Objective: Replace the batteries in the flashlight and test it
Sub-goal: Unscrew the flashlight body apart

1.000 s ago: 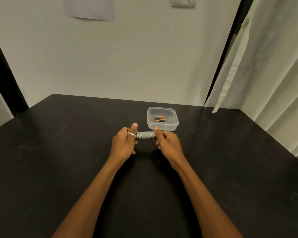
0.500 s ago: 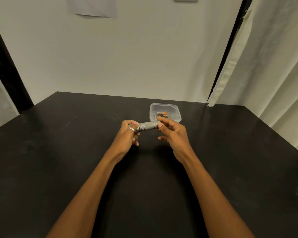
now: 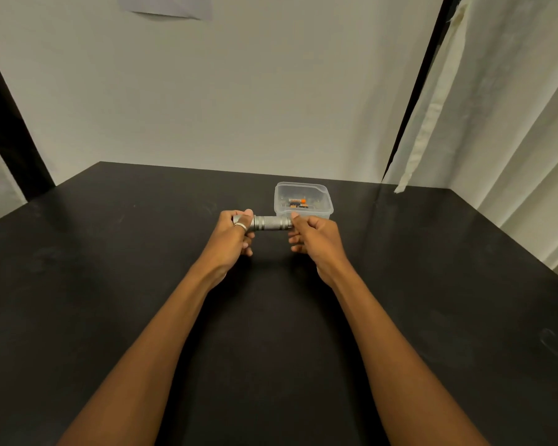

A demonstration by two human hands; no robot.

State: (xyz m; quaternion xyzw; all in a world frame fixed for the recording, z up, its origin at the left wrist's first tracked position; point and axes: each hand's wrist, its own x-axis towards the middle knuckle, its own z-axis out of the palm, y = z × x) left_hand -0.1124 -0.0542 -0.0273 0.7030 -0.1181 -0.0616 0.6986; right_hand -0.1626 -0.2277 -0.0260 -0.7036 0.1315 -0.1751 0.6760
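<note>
While your left hand (image 3: 231, 235) and right hand (image 3: 313, 238) each clamp one end, the ribbed, silver metal flashlight (image 3: 271, 223) lies level above the matte black table (image 3: 110, 268). Just beyond it, the clear, rounded plastic tub (image 3: 303, 201) holds black-and-orange batteries (image 3: 298, 203).

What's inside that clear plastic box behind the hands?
The box holds small batteries with black and orange casings, at least two. The flashlight and right hand cover its near lower wall, so more could lie there.
</note>
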